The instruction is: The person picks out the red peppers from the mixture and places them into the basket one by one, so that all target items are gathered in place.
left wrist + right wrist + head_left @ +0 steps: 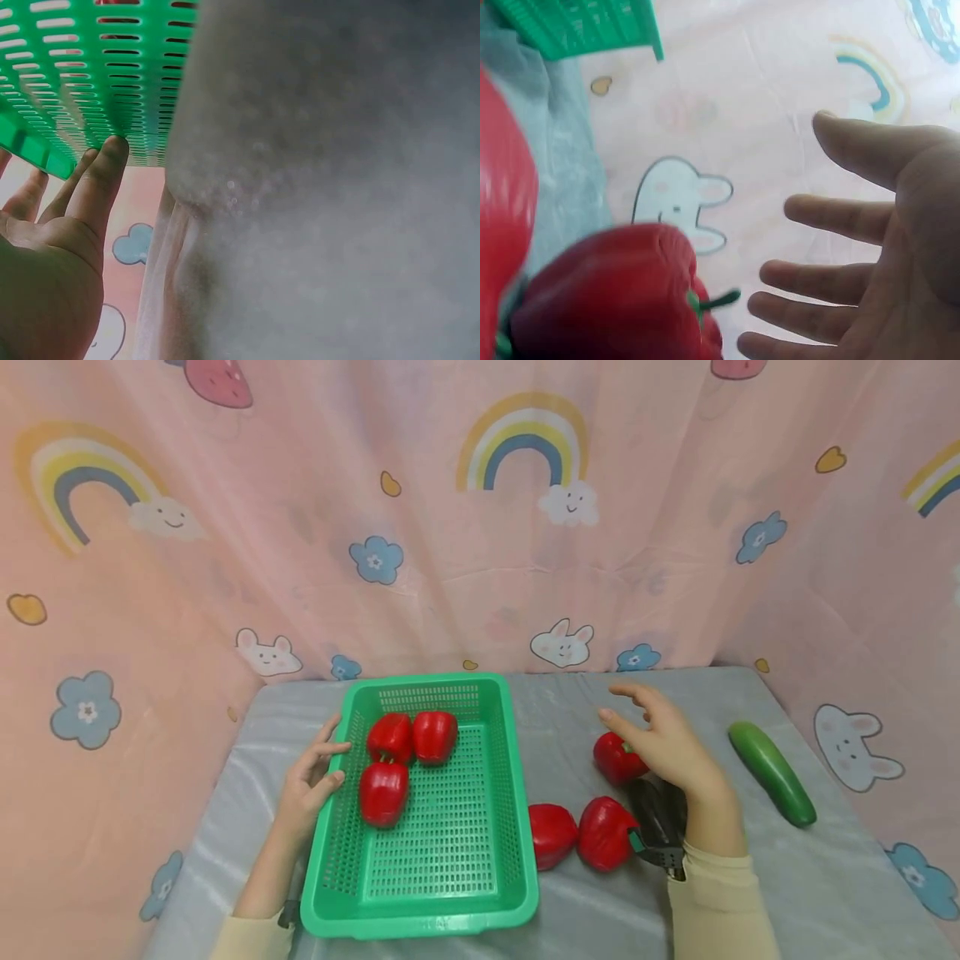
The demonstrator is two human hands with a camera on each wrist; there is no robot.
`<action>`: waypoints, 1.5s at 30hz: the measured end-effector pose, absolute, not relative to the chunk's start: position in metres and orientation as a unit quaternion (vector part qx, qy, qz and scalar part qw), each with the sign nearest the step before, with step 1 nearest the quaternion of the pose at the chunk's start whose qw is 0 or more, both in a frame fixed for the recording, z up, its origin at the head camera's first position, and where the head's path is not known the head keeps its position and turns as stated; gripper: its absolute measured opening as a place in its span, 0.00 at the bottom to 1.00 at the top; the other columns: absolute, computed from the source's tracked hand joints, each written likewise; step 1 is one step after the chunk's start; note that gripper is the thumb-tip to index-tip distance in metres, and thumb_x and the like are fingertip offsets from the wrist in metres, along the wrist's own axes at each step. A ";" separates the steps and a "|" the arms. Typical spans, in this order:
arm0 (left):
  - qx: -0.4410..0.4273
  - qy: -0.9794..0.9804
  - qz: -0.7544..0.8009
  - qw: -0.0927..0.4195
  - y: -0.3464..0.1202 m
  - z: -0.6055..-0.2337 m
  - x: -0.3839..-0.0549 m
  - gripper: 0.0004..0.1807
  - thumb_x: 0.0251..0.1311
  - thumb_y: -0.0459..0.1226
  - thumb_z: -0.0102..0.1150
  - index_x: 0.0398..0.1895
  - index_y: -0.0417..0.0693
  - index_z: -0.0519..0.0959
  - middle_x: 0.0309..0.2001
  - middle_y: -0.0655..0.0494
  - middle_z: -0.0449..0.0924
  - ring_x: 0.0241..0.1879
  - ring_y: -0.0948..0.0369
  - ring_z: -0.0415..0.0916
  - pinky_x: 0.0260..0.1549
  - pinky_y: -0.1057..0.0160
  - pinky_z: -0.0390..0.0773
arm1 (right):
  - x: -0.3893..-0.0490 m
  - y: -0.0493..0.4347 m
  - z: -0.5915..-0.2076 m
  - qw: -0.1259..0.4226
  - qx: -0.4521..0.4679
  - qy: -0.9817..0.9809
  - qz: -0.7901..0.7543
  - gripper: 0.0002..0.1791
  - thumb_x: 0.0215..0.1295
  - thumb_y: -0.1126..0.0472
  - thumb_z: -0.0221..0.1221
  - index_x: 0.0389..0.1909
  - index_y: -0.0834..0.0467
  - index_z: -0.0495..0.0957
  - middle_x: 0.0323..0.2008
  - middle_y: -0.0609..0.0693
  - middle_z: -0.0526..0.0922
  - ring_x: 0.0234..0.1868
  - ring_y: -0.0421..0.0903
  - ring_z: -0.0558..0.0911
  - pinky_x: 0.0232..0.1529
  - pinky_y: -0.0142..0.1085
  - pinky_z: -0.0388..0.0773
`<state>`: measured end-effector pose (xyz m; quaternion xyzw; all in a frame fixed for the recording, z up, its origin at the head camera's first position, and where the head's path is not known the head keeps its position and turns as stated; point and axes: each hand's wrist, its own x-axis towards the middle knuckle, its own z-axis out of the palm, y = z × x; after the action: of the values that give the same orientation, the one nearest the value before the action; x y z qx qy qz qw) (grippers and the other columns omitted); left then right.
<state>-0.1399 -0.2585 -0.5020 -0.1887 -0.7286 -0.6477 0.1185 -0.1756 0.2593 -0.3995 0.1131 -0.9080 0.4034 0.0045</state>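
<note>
My left hand [306,789] rests at the left side of a green plastic basket [420,922], thumb and a fingertip at its rim. In the left wrist view its fingers lie straight against the slotted wall. Inside the basket, three red bell peppers [384,793] sit toward the back left. My right hand [671,747] hovers with spread fingers, holding nothing, over a red bell pepper [617,758] right of the basket. That hand's palm and straight fingers show in the right wrist view, beside a pepper [615,292] with a green stem.
Two more red peppers [604,833] lie by the basket's right wall. A dark, glossy eggplant [654,810] is partly hidden under my right wrist. Farther right lies a green cucumber [772,772]. Grey cloth [555,718] covers the table, with a pink patterned curtain [450,593] around it.
</note>
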 end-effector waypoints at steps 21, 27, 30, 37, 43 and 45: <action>-0.185 -0.730 -0.647 0.120 -0.259 -0.504 -0.141 0.19 0.69 0.20 0.54 0.61 0.22 0.76 0.85 0.37 0.55 0.79 0.61 0.63 0.42 0.67 0.77 | -0.179 0.297 -0.426 -0.113 0.096 -0.912 0.383 0.37 0.83 0.46 0.57 0.79 0.68 0.65 0.71 0.76 0.73 0.69 0.76 0.74 0.61 0.69 0.77; -0.182 -0.733 -0.644 0.121 -0.260 -0.504 -0.141 0.19 0.69 0.20 0.54 0.61 0.23 0.76 0.85 0.36 0.56 0.80 0.61 0.62 0.48 0.67 0.76 | -0.177 0.299 -0.425 -0.130 0.085 -0.912 0.380 0.37 0.84 0.46 0.56 0.79 0.68 0.64 0.71 0.76 0.72 0.68 0.76 0.74 0.60 0.70 0.78; -0.185 -0.732 -0.643 0.125 -0.260 -0.504 -0.141 0.19 0.69 0.20 0.54 0.61 0.22 0.76 0.85 0.35 0.56 0.81 0.58 0.60 0.49 0.66 0.76 | -0.178 0.299 -0.426 -0.134 0.083 -0.911 0.382 0.37 0.84 0.46 0.55 0.79 0.68 0.64 0.71 0.76 0.72 0.68 0.75 0.74 0.60 0.70 0.78; -0.188 -0.732 -0.643 0.127 -0.260 -0.503 -0.141 0.19 0.68 0.19 0.53 0.61 0.21 0.75 0.85 0.33 0.55 0.80 0.60 0.61 0.47 0.67 0.77 | -0.180 0.302 -0.432 -0.150 0.069 -0.908 0.384 0.40 0.82 0.42 0.56 0.80 0.67 0.64 0.72 0.75 0.72 0.68 0.74 0.73 0.59 0.69 0.79; -0.189 -0.729 -0.646 0.125 -0.258 -0.501 -0.141 0.19 0.68 0.19 0.53 0.61 0.20 0.75 0.85 0.34 0.56 0.82 0.59 0.59 0.46 0.67 0.77 | -0.181 0.300 -0.434 -0.170 0.063 -0.902 0.391 0.42 0.81 0.39 0.56 0.80 0.65 0.65 0.71 0.72 0.72 0.69 0.72 0.71 0.58 0.67 0.80; -0.191 -0.728 -0.646 0.126 -0.258 -0.501 -0.141 0.19 0.68 0.19 0.53 0.61 0.20 0.75 0.85 0.34 0.56 0.82 0.58 0.58 0.46 0.67 0.77 | -0.182 0.299 -0.435 -0.175 0.062 -0.901 0.393 0.42 0.80 0.38 0.56 0.80 0.64 0.65 0.71 0.71 0.72 0.69 0.71 0.70 0.58 0.66 0.81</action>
<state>-0.1412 -0.2580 -0.5013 -0.1911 -0.7281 -0.6461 0.1258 -0.1818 0.2990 -0.4350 0.0620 -0.9007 0.3930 -0.1745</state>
